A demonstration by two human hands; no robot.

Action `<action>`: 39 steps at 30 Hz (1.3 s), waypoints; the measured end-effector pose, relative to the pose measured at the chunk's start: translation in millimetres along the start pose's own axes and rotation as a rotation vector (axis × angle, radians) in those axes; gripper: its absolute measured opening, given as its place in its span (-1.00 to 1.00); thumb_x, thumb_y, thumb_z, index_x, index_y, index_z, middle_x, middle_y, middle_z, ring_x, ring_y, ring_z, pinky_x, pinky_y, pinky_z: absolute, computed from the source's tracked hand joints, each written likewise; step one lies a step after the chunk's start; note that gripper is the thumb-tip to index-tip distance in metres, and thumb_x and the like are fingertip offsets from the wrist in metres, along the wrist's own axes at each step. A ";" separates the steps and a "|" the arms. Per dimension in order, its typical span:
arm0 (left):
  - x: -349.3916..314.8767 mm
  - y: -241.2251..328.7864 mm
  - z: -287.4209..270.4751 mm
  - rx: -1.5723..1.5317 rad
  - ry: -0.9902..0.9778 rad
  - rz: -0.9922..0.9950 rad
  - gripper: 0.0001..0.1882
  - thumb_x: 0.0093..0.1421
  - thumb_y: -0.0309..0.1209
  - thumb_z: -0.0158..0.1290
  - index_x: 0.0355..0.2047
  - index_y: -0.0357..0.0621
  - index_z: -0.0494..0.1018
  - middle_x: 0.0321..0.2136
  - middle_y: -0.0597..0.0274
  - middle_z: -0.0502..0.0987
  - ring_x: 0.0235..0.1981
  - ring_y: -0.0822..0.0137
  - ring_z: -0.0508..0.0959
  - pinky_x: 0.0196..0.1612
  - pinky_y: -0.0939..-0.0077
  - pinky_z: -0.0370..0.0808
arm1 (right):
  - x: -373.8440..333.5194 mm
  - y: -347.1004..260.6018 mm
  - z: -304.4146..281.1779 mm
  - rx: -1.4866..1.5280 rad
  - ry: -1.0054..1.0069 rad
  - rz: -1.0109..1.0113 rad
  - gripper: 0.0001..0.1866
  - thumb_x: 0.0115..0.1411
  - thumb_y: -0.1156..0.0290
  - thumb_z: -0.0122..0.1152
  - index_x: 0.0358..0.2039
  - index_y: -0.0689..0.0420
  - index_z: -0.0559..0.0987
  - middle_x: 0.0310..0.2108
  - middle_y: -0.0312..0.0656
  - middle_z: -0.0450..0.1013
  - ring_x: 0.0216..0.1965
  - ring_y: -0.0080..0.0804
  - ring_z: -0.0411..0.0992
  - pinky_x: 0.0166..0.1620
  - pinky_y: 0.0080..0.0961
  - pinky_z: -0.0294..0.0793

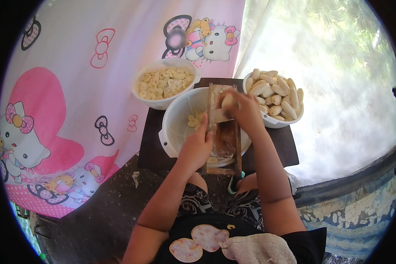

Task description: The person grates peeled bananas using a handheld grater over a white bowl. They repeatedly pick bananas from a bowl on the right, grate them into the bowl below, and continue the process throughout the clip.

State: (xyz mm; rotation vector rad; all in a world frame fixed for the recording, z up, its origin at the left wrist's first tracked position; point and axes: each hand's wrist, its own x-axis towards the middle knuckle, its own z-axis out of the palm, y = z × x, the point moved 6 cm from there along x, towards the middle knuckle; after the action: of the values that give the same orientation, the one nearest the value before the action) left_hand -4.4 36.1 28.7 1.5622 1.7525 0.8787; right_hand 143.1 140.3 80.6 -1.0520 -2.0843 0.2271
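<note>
A wooden slicer point(225, 143) with a pale metal blade plate point(220, 115) lies lengthwise across a large white colander point(174, 112). My left hand point(197, 147) is closed on the slicer's left rail, thumb pointing up along it. On the upper part of the board, my right hand point(246, 110) grips a peeled banana point(228, 101) just above the blade; the hand is slightly blurred. Some pale banana slices point(194, 120) lie in the colander beneath, partly hidden by the slicer and my left hand.
A white basket point(158, 104) heaped with banana slices stands at the back left. Behind my right hand, a white basin point(275, 122) holds several peeled bananas point(277, 90). All rest on a dark table point(279, 143). A pink printed curtain point(75, 88) hangs to the left; a towel point(259, 251) lies over my lap.
</note>
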 end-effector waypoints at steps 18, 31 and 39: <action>0.3 -3.5 0.6 -0.005 0.051 0.033 -0.34 0.37 -0.25 -0.19 0.43 0.00 -0.07 -0.34 -0.30 0.56 -0.26 -0.14 0.60 -0.13 0.09 0.47 | -67.7 -35.2 -17.4 0.143 -0.175 0.068 -0.49 -0.03 0.45 0.39 0.01 0.03 0.58 -0.17 -0.04 0.54 -0.04 -0.05 0.39 0.13 -0.19 0.31; 2.4 -2.2 0.1 -0.015 0.049 0.058 -0.34 0.37 -0.28 -0.18 0.43 -0.06 -0.07 -0.33 -0.33 0.56 -0.26 -0.15 0.60 -0.14 0.10 0.47 | -32.9 -25.6 -8.2 0.099 -0.064 -0.086 -0.52 -0.02 0.43 0.40 -0.01 0.08 0.59 -0.38 -0.13 0.51 -0.18 -0.13 0.40 0.09 -0.17 0.32; 0.7 -2.3 2.4 -0.022 0.013 0.000 -0.34 0.37 -0.27 -0.18 0.43 -0.06 -0.07 -0.35 -0.32 0.56 -0.28 -0.15 0.60 -0.15 0.10 0.47 | 5.5 3.2 3.5 0.116 0.062 0.001 -0.53 -0.02 0.43 0.39 -0.02 0.13 0.59 -0.34 -0.04 0.53 -0.12 -0.03 0.39 0.09 -0.20 0.32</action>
State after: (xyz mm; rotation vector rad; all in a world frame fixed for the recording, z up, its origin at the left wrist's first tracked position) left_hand -3.8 36.8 25.4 1.5459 1.7462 0.9076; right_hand 140.7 147.0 79.8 -0.9784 -1.9908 0.3085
